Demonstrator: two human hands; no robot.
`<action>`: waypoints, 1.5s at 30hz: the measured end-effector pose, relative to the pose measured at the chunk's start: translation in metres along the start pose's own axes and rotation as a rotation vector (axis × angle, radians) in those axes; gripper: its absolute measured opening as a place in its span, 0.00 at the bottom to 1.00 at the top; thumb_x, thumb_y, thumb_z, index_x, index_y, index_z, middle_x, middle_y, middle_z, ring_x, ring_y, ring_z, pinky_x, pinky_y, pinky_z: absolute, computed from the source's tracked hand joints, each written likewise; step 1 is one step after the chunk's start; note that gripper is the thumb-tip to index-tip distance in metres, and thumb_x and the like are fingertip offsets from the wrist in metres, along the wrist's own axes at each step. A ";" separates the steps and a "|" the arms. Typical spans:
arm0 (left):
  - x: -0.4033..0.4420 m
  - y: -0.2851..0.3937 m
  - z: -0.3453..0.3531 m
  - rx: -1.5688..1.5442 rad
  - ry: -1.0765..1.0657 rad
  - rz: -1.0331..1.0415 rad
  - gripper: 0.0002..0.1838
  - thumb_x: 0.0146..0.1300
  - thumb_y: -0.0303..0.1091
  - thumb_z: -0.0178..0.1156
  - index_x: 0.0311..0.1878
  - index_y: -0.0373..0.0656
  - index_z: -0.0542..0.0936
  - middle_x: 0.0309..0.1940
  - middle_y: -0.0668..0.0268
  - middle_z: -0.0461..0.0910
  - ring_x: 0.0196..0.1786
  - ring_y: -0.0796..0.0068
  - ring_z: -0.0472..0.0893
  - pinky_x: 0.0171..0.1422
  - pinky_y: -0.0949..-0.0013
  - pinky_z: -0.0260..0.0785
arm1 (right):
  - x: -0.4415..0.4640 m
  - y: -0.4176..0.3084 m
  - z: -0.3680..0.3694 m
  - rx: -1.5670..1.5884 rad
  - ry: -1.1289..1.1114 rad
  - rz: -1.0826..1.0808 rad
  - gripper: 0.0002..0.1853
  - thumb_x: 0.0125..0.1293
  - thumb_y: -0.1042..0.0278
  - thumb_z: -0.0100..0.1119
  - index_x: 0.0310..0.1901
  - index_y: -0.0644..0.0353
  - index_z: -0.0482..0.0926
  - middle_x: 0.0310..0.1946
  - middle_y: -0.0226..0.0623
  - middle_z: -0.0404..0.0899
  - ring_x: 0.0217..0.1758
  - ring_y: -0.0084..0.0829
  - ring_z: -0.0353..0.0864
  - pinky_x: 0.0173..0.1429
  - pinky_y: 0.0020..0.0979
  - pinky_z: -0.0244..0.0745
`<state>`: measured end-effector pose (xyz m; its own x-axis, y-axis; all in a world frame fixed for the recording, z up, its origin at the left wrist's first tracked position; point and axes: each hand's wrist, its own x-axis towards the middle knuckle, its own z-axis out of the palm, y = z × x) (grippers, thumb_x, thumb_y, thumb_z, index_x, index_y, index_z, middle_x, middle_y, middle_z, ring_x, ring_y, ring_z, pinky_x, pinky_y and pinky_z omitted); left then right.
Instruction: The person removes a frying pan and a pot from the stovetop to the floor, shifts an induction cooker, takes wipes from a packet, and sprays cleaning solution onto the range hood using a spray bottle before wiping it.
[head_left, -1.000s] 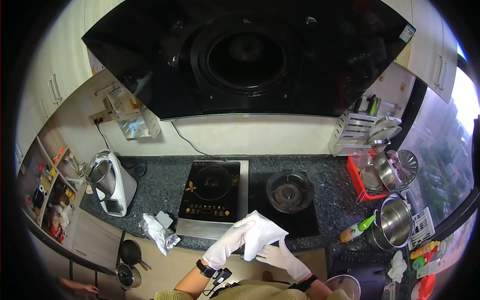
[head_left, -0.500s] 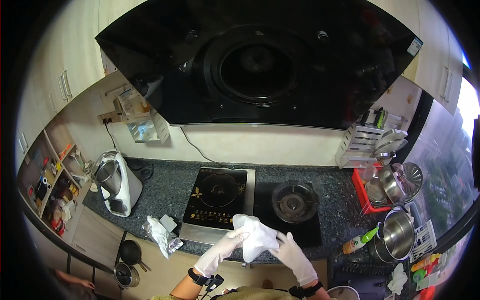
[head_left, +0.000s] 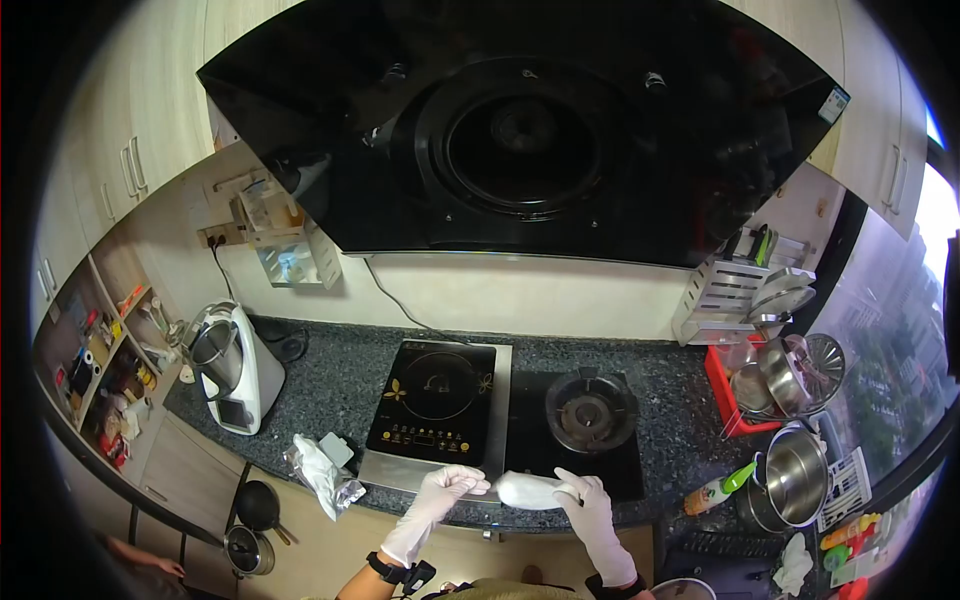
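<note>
Cloth [head_left: 528, 490], white and bunched up long, is between the two gloved hands, above the front edge of the stone counter [head_left: 660, 400]. The right hand [head_left: 585, 500] is closed on one end, thumb and fingers pressed around it. The left hand [head_left: 450, 488] is by the other end with its fingers curled in. I cannot tell how tight they are, or if they pinch any cloth.

The cloth could slip and fall past the edge, because maybe just one hand has a good hold, and gloves might be slick. If it swings left, it could bump the touch buttons on the induction cooker [head_left: 440, 375]. If it gets pushed far forward, it could snag on the gas burner [head_left: 592, 412].

The foil packet [head_left: 318, 472] pokes out over the counter edge, so a left elbow going wide could knock it off. On the right, the spray bottle [head_left: 715, 492] is near the front too, and a big sweep of the right arm might tip it.
</note>
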<state>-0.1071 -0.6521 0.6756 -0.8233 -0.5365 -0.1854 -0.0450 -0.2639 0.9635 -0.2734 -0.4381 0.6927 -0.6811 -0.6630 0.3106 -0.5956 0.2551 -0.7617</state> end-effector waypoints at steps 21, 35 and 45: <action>-0.002 -0.021 0.070 -0.306 -0.185 -0.490 0.20 0.67 0.33 0.54 0.58 0.32 0.72 0.49 0.52 0.80 0.51 0.58 0.82 0.59 0.56 0.74 | -0.046 0.101 -0.042 0.431 0.958 0.320 0.25 0.57 0.77 0.67 0.56 0.63 0.71 0.50 0.36 0.73 0.52 0.28 0.74 0.55 0.30 0.71; -0.003 -0.044 0.030 -0.533 -0.015 -0.426 0.23 0.68 0.32 0.54 0.63 0.33 0.66 0.57 0.52 0.76 0.60 0.56 0.77 0.65 0.52 0.69 | -0.024 0.299 -0.165 -0.126 1.227 0.416 0.37 0.56 0.69 0.71 0.67 0.59 0.65 0.47 0.34 0.78 0.45 0.27 0.77 0.54 0.30 0.72; -0.025 -0.025 0.053 -0.771 0.072 -0.501 0.27 0.68 0.36 0.53 0.67 0.35 0.62 0.61 0.49 0.72 0.62 0.52 0.74 0.69 0.49 0.64 | 0.012 0.253 -0.167 0.336 0.682 0.195 0.29 0.59 0.84 0.55 0.65 0.59 0.69 0.56 0.28 0.75 0.48 0.18 0.74 0.52 0.20 0.70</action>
<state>-0.1155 -0.5893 0.6664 -0.7706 -0.2571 -0.5831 0.0237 -0.9260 0.3769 -0.5033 -0.2643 0.5986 -0.9359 -0.0217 0.3516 -0.3521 0.0241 -0.9356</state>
